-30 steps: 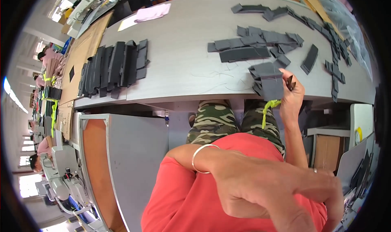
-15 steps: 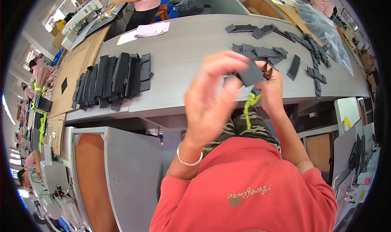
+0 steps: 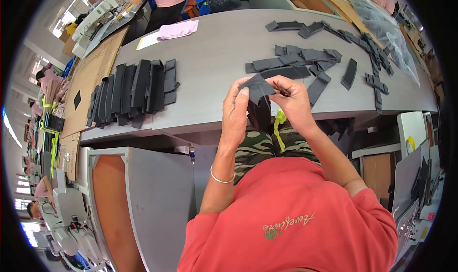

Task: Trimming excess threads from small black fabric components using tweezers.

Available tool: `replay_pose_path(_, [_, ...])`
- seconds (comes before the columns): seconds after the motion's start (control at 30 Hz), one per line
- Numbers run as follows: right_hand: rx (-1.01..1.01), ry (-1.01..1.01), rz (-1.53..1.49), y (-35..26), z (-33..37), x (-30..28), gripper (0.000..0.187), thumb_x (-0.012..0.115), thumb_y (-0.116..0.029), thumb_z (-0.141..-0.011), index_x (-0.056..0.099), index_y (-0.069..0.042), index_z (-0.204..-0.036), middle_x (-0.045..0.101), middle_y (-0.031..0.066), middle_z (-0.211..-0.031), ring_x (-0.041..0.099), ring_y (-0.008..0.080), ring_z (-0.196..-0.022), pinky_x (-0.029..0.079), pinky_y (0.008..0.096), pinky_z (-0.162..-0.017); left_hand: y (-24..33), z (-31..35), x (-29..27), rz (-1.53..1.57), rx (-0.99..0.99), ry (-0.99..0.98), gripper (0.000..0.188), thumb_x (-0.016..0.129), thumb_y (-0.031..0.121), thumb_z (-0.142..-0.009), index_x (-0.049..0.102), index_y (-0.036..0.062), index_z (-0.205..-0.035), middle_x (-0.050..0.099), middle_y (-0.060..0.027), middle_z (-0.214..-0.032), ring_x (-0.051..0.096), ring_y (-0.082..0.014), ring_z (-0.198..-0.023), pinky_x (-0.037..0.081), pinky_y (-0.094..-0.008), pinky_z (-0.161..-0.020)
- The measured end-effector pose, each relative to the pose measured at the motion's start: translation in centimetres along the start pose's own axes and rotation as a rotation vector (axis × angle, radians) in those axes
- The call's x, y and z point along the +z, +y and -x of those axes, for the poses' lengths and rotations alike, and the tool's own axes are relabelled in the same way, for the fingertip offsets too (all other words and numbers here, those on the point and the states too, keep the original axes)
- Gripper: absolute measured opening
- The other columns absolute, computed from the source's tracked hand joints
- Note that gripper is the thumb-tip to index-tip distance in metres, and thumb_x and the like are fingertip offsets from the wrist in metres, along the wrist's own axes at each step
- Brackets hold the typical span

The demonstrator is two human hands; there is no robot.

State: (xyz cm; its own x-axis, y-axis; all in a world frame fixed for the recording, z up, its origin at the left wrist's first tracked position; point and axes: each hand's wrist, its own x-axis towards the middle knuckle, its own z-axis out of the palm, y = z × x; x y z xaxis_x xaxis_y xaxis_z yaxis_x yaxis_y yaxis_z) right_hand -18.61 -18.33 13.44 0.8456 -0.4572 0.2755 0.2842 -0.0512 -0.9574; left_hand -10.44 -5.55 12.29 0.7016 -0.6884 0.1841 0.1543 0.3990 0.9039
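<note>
My left hand pinches the top of a dark grey fabric piece, thumb on its face. The piece hangs down over my lap, just off the table's front edge. My right hand is closed round small dark snips, mostly hidden by the fingers, and its fingertips meet the piece's right edge. A yellow-green ribbon dangles beneath the right hand. Just beyond both hands lies a loose heap of dark grey fabric strips.
On the grey table, a row of dark folded strips lies at the left. More strips trail along the right. Pink cloth lies at the far left. A grey cabinet stands below, left of my legs.
My left hand has come down and settled on the fabric piece, which now hangs lengthwise instead of being held up. My right hand has shifted slightly left and lower.
</note>
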Motion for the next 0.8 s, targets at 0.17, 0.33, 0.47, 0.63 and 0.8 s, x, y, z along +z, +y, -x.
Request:
replay_pose_path(0.17, [0.031, 0.076, 0.171, 0.7, 0.6, -1.3, 0.010, 0.062, 0.005, -0.084, 0.066, 0.003, -0.093, 0.066, 0.0006, -0.079, 0.058, 0.0044, -0.076, 0.047, 0.0204, -0.069, -1.3, -0.3, 0.8, 0.214, -0.140, 0.023, 0.030, 0.047, 0.020, -0.093, 0.055, 0.0016, -0.116, 0.059, -0.0010, -0.098, 0.053, -0.0063, -0.086, 0.044, -0.0236, -0.073])
replay_pose_path(0.33, [0.050, 0.118, 0.172, 1.7, 0.6, -2.9, 0.009, 0.063, 0.006, -0.082, 0.065, 0.003, -0.090, 0.065, 0.0004, -0.078, 0.059, 0.0049, -0.076, 0.047, 0.0210, -0.070, -2.0, -0.9, 2.8, 0.103, -0.229, 0.071, 0.026, 0.048, 0.021, -0.093, 0.055, 0.0042, -0.112, 0.060, -0.0026, -0.102, 0.056, -0.0126, -0.093, 0.044, -0.0290, -0.080])
replay_pose_path(0.47, [0.185, 0.014, 0.229, 2.2, -0.3, -5.2, 0.012, 0.068, 0.001, -0.081, 0.065, 0.001, -0.092, 0.064, -0.0010, -0.079, 0.056, 0.0048, -0.075, 0.046, 0.0209, -0.069, -3.0, -1.9, 3.0, 0.076, -0.259, 0.014, 0.021, 0.048, 0.020, -0.095, 0.055, 0.0032, -0.105, 0.062, -0.0065, -0.092, 0.063, -0.0171, -0.082, 0.050, -0.0323, -0.074])
replay_pose_path(0.63, [-0.035, 0.074, 0.372, 1.5, -1.3, -7.8, 0.028, 0.073, -0.015, -0.077, 0.067, -0.012, -0.104, 0.065, 0.0002, -0.090, 0.056, 0.0123, -0.079, 0.045, 0.0285, -0.073, -4.7, -2.8, 2.0, 0.046, -0.308, 0.069, 0.020, 0.052, 0.014, -0.093, 0.054, 0.0011, -0.108, 0.062, -0.0058, -0.082, 0.062, -0.0146, -0.065, 0.051, -0.0271, -0.061])
replay_pose_path(0.8, [-0.319, -0.010, 0.752, 2.8, -2.4, -9.1, 0.023, 0.070, -0.014, -0.079, 0.069, -0.015, -0.102, 0.064, -0.0022, -0.086, 0.053, 0.0168, -0.071, 0.038, 0.0300, -0.065, -5.5, -4.0, 2.5, 0.037, -0.352, 0.076, 0.018, 0.053, 0.011, -0.093, 0.055, 0.0006, -0.107, 0.062, -0.0060, -0.082, 0.061, -0.0136, -0.062, 0.050, -0.0252, -0.057])
